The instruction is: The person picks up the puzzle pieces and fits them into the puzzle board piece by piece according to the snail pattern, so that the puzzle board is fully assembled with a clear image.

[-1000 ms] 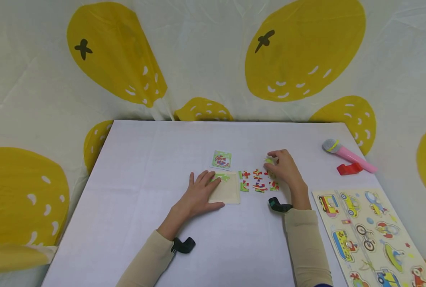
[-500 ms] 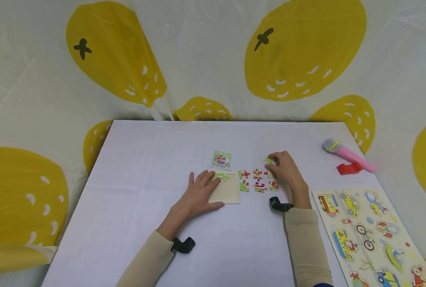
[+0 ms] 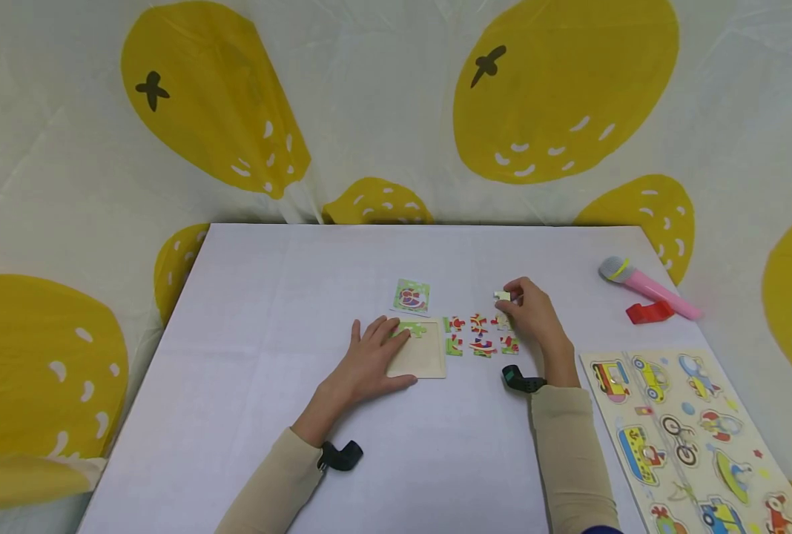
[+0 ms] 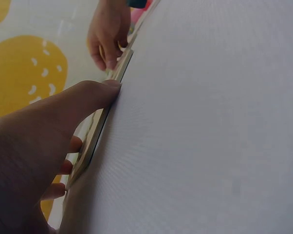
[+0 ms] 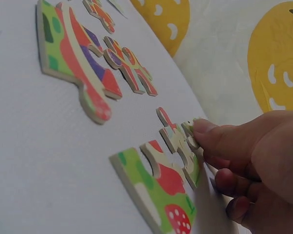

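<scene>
My left hand (image 3: pixel 365 360) lies spread over the left side of a shallow wooden puzzle tray (image 3: pixel 419 363), the thumb at its near edge. Green puzzle pieces (image 3: pixel 414 329) sit at the top of that tray, partly under the fingers. To the right, my right hand (image 3: pixel 535 311) pinches a jigsaw piece (image 3: pixel 502 296) between thumb and fingers, its pale side showing. Just below it lie several loose red and green pieces (image 3: pixel 482 346). In the right wrist view, a piece with a red spotted shape (image 5: pixel 171 190) lies near the fingertips.
Behind the tray is a small picture card (image 3: pixel 412 297). A pink toy microphone (image 3: pixel 649 288) and a red curved object (image 3: pixel 649 313) lie at the back right. A large wooden board with vehicle pictures (image 3: pixel 693 415) covers the right front of the white table (image 3: pixel 289 282).
The right hand has lifted and tilted the green piece, so its pale side now shows. A piece below is more exposed. The left hand stays on the tray.
</scene>
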The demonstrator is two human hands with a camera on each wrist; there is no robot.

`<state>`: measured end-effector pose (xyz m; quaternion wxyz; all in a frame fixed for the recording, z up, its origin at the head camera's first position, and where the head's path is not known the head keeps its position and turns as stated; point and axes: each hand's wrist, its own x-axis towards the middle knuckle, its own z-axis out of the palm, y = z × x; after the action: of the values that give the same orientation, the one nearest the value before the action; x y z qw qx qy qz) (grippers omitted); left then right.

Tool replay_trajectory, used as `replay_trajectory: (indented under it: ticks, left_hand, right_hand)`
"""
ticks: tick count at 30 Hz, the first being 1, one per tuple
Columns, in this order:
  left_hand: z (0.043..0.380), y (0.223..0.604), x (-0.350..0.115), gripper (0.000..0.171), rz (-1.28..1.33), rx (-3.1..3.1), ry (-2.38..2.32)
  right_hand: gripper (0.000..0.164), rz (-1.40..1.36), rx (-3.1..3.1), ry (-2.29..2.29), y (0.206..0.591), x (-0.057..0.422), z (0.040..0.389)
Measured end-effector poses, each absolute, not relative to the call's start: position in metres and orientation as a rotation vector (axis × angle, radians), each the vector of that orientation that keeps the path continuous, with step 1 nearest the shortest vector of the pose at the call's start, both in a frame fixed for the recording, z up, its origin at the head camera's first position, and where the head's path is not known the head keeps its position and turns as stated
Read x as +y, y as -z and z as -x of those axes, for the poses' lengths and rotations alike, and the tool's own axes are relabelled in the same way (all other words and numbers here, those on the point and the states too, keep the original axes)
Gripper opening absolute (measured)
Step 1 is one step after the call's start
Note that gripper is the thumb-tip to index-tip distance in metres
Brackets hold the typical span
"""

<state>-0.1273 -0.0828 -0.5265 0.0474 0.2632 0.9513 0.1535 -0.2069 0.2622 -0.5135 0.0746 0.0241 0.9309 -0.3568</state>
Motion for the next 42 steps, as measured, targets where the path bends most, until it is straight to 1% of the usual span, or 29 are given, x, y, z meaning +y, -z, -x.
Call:
replay_trajectory:
  ticks: [4, 17, 30, 42]
  left_hand:
    - [0.128, 0.527, -0.083, 0.084, -0.801, 2.902, -0.462]
    - [0.128, 0.526, -0.083, 0.084, -0.807, 2.897, -0.468]
    - [0.128, 0.526, -0.083, 0.084, -0.798, 2.893, -0.47]
    - [0.127, 0.526, -0.083, 0.083, -0.806, 2.901, -0.467]
  right_hand:
    - [0.033, -0.1, 2.81, 1.093, 0.513, 0.262, 0.206]
    - [0.031, -0.129, 2.821, 1.182, 0.503, 0.258, 0.206]
    - [0.03, -0.024, 2.79, 1.183, 0.487, 0.237, 0.201]
    - [0.027, 0.113, 2.799, 1.154, 0.483, 0.215, 0.198]
